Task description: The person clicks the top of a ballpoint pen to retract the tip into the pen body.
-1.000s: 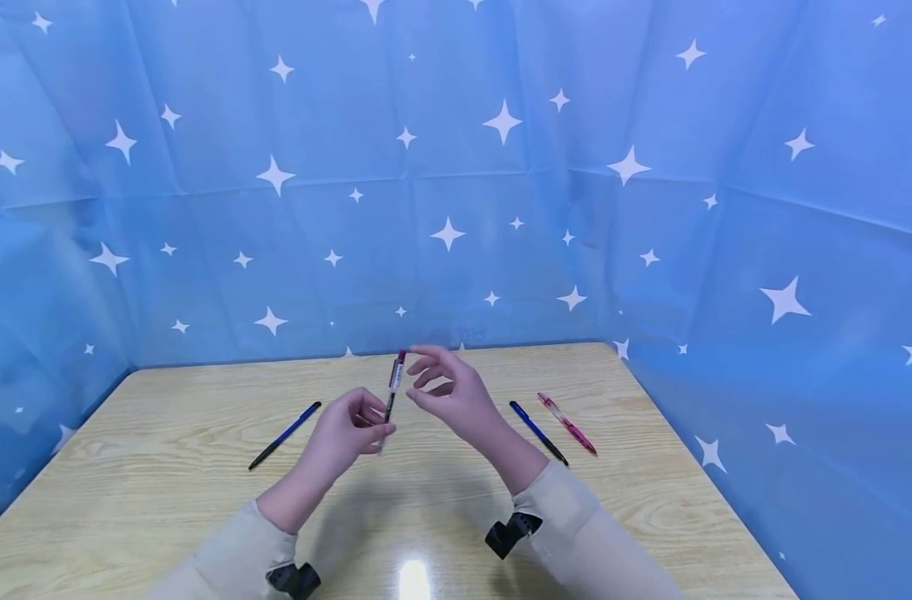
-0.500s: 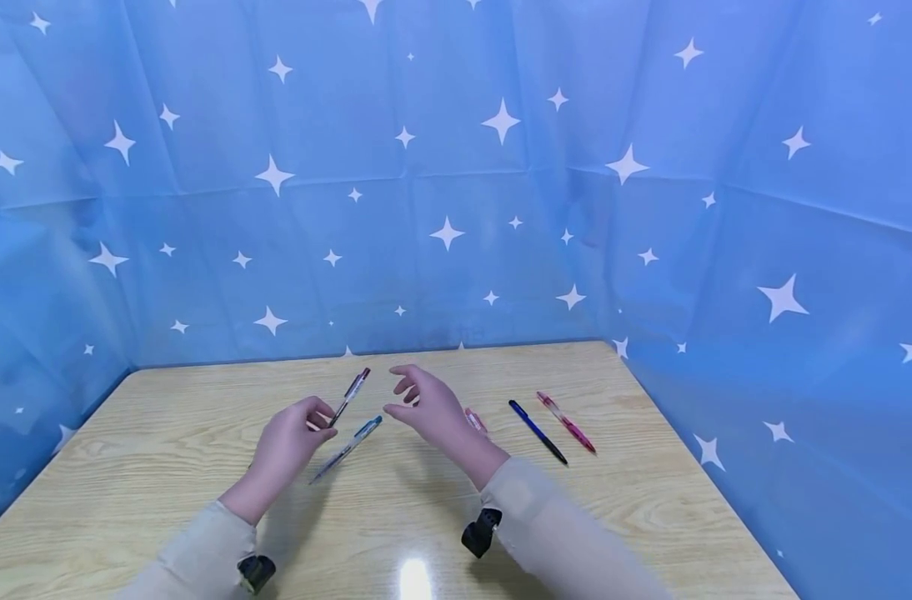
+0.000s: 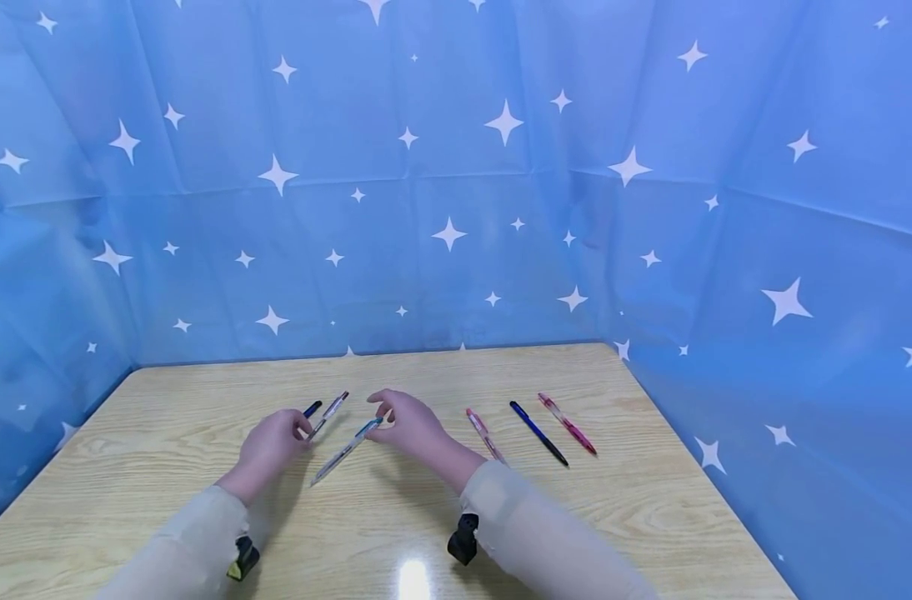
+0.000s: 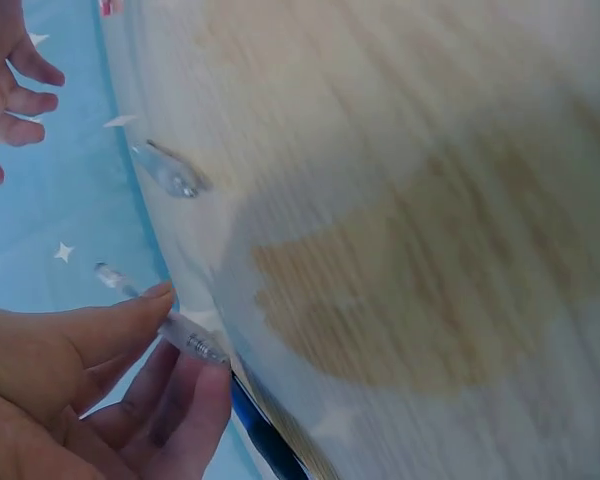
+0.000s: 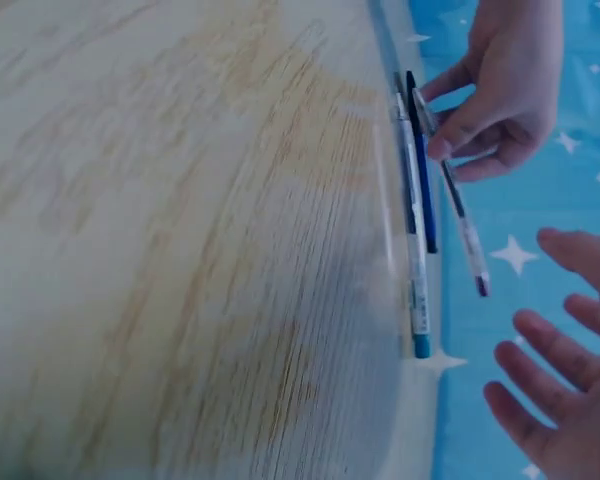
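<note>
My left hand [image 3: 270, 446] pinches a clear pen with a dark red end [image 3: 334, 407] between thumb and fingers, its end pointing up and away. Just beneath lies a blue pen with a black grip [image 3: 313, 408], partly hidden by the hand; the right wrist view shows this blue pen [image 5: 427, 205] beside the held pen [image 5: 465, 225]. A clear pen with a teal end [image 3: 343, 454] rests on the table to the right. My right hand [image 3: 414, 433] hovers around its teal end, fingers spread and relaxed, holding nothing in the right wrist view.
On the right of the wooden table [image 3: 636, 517] lie a pale pink pen [image 3: 484, 432], a blue pen [image 3: 538, 433] and a red-pink pen [image 3: 567, 423]. A blue curtain with white stars [image 3: 456, 275] stands behind the table and along its sides.
My left hand has carried the dark-red-ended pen leftward and lower, over the left blue pen. My right hand has moved left and down. The teal-ended and pale pink pens have come into view.
</note>
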`<move>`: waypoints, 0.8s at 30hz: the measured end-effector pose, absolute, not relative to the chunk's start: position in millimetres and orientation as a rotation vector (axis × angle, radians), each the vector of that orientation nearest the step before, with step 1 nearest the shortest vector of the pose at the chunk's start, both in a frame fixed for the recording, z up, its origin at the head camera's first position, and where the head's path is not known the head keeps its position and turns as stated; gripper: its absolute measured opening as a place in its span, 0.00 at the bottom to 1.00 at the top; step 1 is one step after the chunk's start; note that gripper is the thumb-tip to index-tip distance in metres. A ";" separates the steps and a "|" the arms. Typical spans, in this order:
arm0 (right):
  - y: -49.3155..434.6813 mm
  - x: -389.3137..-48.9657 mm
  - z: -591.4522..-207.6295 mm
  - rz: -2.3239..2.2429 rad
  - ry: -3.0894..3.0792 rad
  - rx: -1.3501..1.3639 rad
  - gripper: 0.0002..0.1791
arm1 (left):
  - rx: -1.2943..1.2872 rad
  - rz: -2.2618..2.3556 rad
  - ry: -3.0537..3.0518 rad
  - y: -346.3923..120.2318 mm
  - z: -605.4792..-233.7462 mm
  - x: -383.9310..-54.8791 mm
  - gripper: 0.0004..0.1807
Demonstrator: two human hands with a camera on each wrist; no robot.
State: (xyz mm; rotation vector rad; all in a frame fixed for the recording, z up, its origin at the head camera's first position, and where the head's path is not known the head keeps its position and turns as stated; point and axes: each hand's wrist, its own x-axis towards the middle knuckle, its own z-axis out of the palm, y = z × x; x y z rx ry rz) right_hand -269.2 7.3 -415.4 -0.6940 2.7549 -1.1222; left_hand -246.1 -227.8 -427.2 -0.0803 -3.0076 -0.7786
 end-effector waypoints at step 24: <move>-6.3 -273.6 -420.9 -0.819 2.748 -0.785 0.26 | -0.050 -0.682 -3.122 -231.1 -430.2 -250.0 0.09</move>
